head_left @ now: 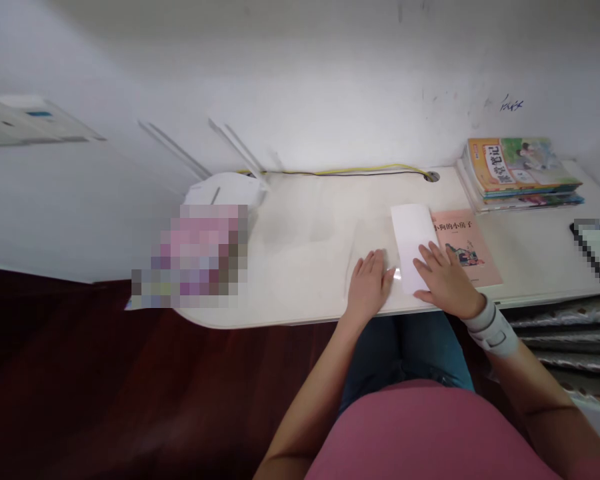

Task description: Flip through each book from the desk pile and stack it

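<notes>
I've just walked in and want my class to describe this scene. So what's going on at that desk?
A person stands or sits at a white desk. Their left hand lies flat on what looks like a clear plastic sheet. Their right hand spreads over a white paper flap and the edge of a pink book; whether these are joined is unclear. A stack of books lies farther right, near the wall.

Room between router (237, 188), left fingers (379, 259); book stack (527, 170) blocks rear right.
</notes>
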`<state>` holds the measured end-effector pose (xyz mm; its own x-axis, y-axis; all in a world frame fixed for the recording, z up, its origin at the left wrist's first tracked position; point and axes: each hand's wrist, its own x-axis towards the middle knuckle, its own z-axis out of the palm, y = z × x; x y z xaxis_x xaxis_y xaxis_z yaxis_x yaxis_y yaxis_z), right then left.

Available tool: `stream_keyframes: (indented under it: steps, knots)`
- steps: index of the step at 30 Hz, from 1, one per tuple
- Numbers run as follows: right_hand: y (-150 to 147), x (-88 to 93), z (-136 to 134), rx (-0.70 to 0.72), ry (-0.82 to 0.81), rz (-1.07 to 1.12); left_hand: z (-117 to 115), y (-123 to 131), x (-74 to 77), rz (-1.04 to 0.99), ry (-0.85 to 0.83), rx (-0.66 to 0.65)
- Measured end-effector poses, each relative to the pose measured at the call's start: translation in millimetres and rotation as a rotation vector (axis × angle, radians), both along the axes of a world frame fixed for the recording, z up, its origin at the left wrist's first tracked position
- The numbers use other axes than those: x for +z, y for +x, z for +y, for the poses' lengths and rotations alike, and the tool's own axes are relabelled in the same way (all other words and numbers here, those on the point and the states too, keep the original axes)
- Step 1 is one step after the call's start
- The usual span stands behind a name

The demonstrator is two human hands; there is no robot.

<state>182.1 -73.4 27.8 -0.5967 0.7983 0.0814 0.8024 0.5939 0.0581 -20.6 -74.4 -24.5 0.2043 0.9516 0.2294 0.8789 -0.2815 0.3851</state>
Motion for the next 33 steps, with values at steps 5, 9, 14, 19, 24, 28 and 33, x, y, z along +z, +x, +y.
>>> stream_keyframes:
  steps: [5,9,14,19,24,28,33]
  knots:
    - [-4,-7.0,-5,0.030,0.008,0.049,-1,1,0.0,0.014,0.012,-0.002]
    - [-3,-2.8,-2,0.022,0.030,0.087,-2,3,2.1,0.059,0.017,-0.004]
    - [-20,24.7,51,-0.028,0.031,0.104,-4,5,3.4,0.098,0.030,-0.009]
    - [-42,33.5,114,-0.133,-0.027,0.052,-4,5,2.2,0.138,0.018,0.002]
    - [-36,14.0,122,-0.174,0.047,0.033,-5,7,2.8,0.155,0.000,0.014]
    - [-31,4.3,120,-0.184,0.064,0.063,-4,8,0.4,0.137,0.011,0.024]
    - [-34,-0.2,117,-0.152,0.067,0.060,-4,9,-5.5,0.097,0.034,0.036]
